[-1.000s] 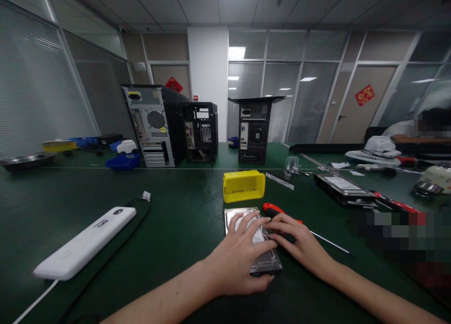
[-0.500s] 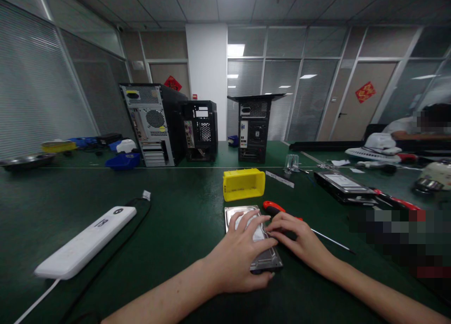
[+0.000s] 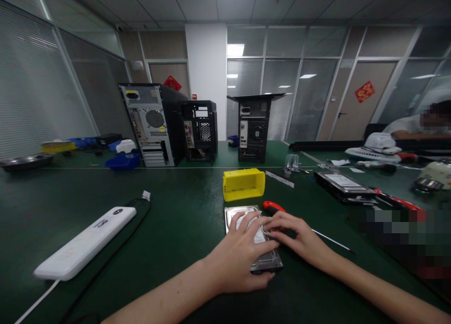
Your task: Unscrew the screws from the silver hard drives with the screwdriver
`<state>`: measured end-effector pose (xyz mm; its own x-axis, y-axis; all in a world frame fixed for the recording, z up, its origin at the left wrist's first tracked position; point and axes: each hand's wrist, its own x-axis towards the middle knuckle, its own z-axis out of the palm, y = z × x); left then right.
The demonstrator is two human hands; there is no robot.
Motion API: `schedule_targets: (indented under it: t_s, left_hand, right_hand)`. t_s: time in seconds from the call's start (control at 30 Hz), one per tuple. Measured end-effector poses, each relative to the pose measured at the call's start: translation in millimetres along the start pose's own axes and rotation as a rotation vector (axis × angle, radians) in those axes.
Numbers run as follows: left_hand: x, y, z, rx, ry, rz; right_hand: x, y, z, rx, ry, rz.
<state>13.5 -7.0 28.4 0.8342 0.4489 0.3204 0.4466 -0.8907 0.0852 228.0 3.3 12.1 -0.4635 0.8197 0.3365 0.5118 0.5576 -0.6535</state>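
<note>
A silver hard drive (image 3: 272,259) lies on the green table, its white label (image 3: 260,237) partly covered by fingers. My left hand (image 3: 243,248) is spread over the drive and grips it, fingertips on the top and thumb low at the near edge. At the drive's right edge, my right hand (image 3: 296,232) has its thumb and fingers pinched together beside the label. Whatever is between those fingertips is too small to make out. Behind my right hand rests a screwdriver (image 3: 273,206) with a red and black handle, its shaft pointing right.
Beyond the drive stands a yellow bin (image 3: 244,197). A white power strip (image 3: 86,243) lies at left. Three computer cases (image 3: 253,126) stand at the back. More drives (image 3: 343,185) and red-handled pliers (image 3: 398,201) are at right. A person (image 3: 410,126) sits far right.
My right hand's fingertips have shifted slightly left, further over the drive's edge. My left hand and the drive stay almost where they were.
</note>
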Motion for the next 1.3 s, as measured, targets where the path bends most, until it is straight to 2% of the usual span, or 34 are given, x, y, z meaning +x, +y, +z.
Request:
schedule_targets:
  t_s: [0.13, 0.3, 0.43, 0.57, 0.73, 0.87, 1.03, 1.3]
  left_hand:
    - [1, 1, -1.2, 0.006, 0.001, 0.029]
    - [2, 0, 1.9, -0.018, -0.027, 0.0]
    - [1, -1, 2.0, -0.043, -0.1, -0.034]
    - [1, -1, 0.2, -0.062, -0.146, -0.059]
    - [1, -1, -1.6, -0.077, -0.131, -0.072]
    - [2, -2, -5.5, -0.188, -0.068, -0.139]
    - [5, -12, -3.3, -0.335, 0.168, -0.416]
    - [7, -19, 9.9, -0.389, 0.246, -0.457]
  right_hand:
    - [6, -6, -9, -0.053, -0.127, -0.043]
    - [4, -8, -12, -0.162, -0.174, -0.088]
    - [1, -4, -4, -0.12, -0.072, -0.068]
    - [1, 4, 3, -0.001, 0.075, 0.045]
    - [3, 10, 4, 0.093, 0.127, 0.16]
    - [4, 11, 6, 0.151, 0.127, 0.211]
    - [6, 8, 11, 0.193, 0.132, 0.25]
    - [7, 3, 12, 0.152, 0.162, 0.376]
